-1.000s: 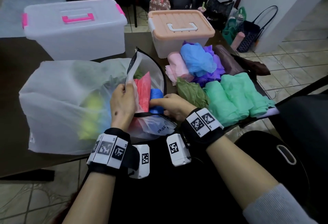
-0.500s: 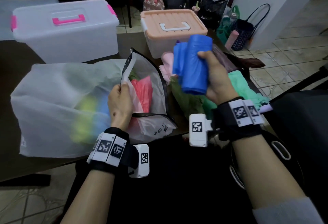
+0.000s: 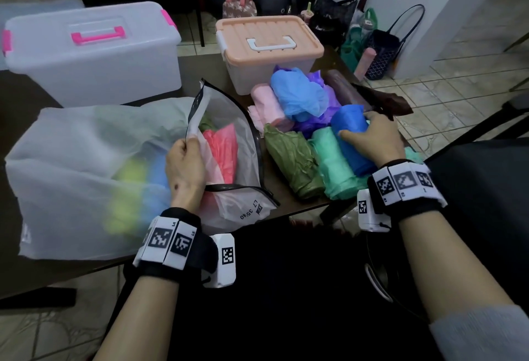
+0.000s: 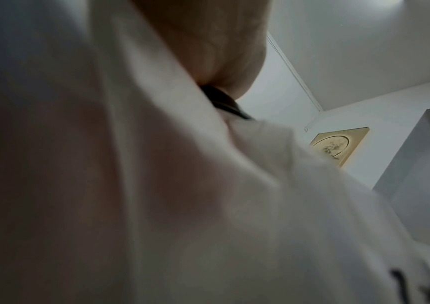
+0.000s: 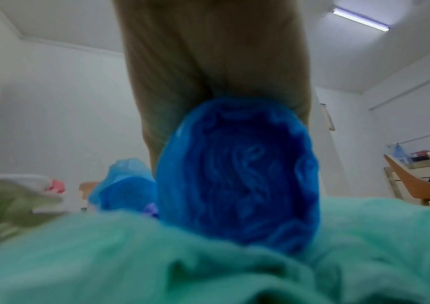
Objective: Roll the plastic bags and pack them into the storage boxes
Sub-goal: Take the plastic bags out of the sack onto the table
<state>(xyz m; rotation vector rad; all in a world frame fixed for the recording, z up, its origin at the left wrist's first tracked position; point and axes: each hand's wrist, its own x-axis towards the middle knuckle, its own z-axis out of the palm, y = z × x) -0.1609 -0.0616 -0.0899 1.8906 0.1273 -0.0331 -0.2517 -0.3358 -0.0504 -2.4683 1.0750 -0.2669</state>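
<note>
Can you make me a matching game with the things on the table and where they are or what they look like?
Things:
1. dark blue roll
2. red bags
3. big clear box
4. small box

Clues:
A. pink handle on the lid
B. under the right hand, on the green rolls
C. peach lid with a white handle
D. inside the pouch the left hand holds open

Pairs: 1-B, 2-D, 3-A, 4-C

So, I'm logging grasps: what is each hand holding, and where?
Right hand grips the dark blue roll around its middle; left hand pinches the clear zip bag at its opening edge.
</note>
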